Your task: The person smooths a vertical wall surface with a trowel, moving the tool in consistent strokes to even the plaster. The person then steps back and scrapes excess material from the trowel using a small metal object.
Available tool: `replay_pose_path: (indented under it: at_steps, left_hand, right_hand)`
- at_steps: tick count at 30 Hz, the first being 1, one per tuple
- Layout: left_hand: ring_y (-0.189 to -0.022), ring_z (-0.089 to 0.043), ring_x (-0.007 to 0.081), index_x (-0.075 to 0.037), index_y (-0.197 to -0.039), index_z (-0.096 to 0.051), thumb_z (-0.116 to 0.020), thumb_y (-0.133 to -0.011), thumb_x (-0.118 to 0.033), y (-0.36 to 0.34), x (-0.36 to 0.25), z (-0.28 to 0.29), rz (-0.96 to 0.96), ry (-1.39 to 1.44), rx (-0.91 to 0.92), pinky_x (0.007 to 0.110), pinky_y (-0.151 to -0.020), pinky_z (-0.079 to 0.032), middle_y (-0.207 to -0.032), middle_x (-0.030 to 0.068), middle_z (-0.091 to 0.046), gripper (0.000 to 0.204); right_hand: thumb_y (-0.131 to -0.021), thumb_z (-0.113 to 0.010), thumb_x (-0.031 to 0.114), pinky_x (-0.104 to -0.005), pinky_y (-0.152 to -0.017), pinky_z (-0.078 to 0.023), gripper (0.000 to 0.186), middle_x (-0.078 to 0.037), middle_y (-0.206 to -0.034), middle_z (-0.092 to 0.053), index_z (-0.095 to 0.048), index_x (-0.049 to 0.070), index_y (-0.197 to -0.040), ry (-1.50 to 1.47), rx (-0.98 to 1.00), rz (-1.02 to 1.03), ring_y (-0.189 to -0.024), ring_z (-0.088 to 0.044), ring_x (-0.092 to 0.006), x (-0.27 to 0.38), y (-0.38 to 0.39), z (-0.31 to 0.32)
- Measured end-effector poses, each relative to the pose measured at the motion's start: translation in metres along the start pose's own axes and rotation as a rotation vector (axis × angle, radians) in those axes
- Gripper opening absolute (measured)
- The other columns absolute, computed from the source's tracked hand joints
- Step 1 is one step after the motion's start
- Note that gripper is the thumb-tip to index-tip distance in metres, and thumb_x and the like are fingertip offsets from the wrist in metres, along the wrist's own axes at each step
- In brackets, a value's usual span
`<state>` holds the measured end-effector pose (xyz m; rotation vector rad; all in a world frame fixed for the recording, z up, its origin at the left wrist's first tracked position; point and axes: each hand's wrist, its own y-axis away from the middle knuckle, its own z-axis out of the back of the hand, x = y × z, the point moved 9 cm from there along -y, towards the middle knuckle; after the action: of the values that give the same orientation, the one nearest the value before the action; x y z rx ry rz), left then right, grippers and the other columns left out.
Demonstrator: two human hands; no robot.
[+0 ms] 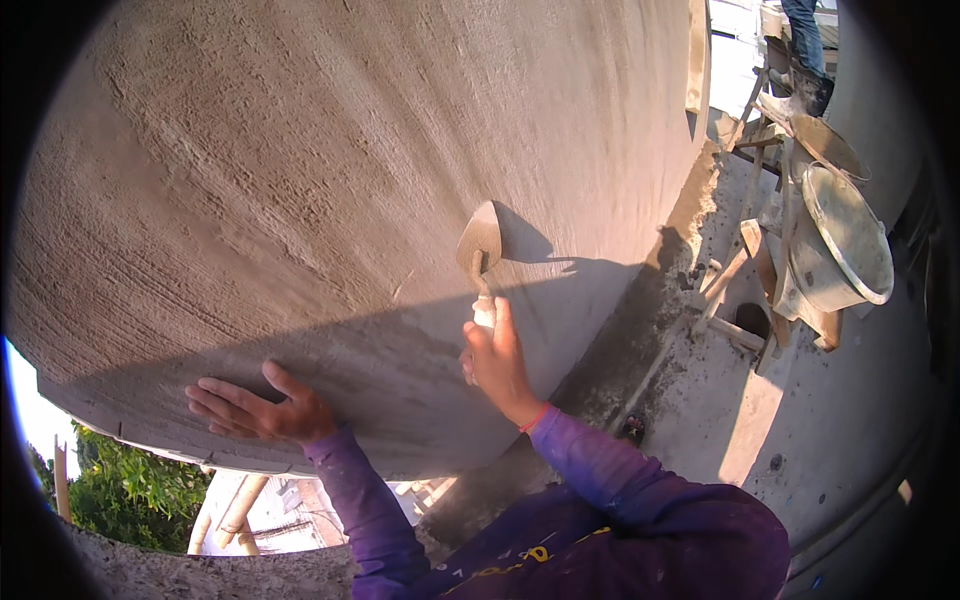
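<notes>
One trowel — roomy wall, distant edges

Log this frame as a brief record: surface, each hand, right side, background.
surface: curved plastered wall, lower part shaded
left hand: open, held at the wall; contact unclear
right hand: gripping a trowel by its handle, blade pointing up in the picture
right side: tilted-looking bucket beside wooden framing
background: leafy greenery lower left; another person's denim-clad leg upper right
</notes>
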<state>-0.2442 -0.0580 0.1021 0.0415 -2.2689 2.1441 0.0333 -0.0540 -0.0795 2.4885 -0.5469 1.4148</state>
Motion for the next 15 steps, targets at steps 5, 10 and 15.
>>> replay_pose_path:
  at_steps: [5, 10, 15]
  left_hand:
    - [-0.162, -0.035, 0.0404, -0.003, -0.167, -0.041, -0.047, -0.111, -0.065, 0.000, 0.000, 0.001, -0.010, 0.017, -0.007, 0.060, -0.131, -0.028, -0.174, 0.0192, -0.039, 0.084]
    - [-0.162, -0.034, 0.0398, -0.003, -0.168, -0.041, -0.047, -0.111, -0.064, -0.001, 0.000, 0.001, -0.014, 0.019, -0.014, 0.060, -0.131, -0.027, -0.175, 0.0189, -0.038, 0.084]
    - [-0.163, -0.034, 0.0389, -0.004, -0.168, -0.040, -0.048, -0.111, -0.064, 0.001, 0.002, 0.000, 0.003, 0.026, -0.003, 0.061, -0.132, -0.026, -0.175, 0.0183, -0.038, 0.084]
  right_hand:
    - [-0.107, -0.055, 0.010, -0.0317, -0.049, -0.046, 0.032, -0.004, -0.089, -0.053, -0.044, 0.006, -0.136, -0.044, 0.007, 0.011, -0.058, -0.054, -0.0112, 0.006, 0.000, -0.001]
    - [-0.107, -0.055, 0.010, -0.0322, -0.048, -0.045, 0.033, -0.004, -0.088, -0.054, -0.043, 0.006, -0.137, 0.013, -0.017, -0.001, -0.058, -0.054, -0.0113, -0.008, -0.002, 0.008]
    - [-0.106, -0.055, 0.010, -0.0330, -0.047, -0.044, 0.031, -0.006, -0.089, -0.057, -0.044, 0.006, -0.135, 0.041, 0.057, 0.107, -0.056, -0.054, -0.0117, 0.024, -0.011, -0.004]
